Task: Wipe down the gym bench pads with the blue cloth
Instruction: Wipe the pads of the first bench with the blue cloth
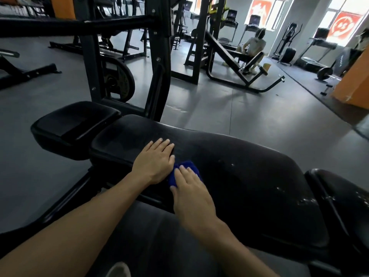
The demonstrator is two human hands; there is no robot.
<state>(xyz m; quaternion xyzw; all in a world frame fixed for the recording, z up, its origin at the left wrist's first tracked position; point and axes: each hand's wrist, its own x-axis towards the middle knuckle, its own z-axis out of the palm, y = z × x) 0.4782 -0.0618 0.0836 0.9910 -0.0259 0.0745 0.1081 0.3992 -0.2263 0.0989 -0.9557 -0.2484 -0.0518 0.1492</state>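
Observation:
A long black bench pad point(239, 166) runs across the middle of the view, with a smaller black seat pad point(73, 124) at its left end and another pad point(343, 196) at the right edge. The blue cloth point(175, 173) lies on the long pad near its front edge. My right hand point(192, 194) presses flat on the cloth with straight fingers and covers most of it. My left hand point(154, 159) rests flat on the pad just left of the cloth, touching it.
A black rack frame point(155, 76) with a weight plate point(117, 80) stands right behind the bench. A person point(253, 48) sits at a machine further back. An orange box point(353, 80) stands at the right. White specks mark the pad's right part.

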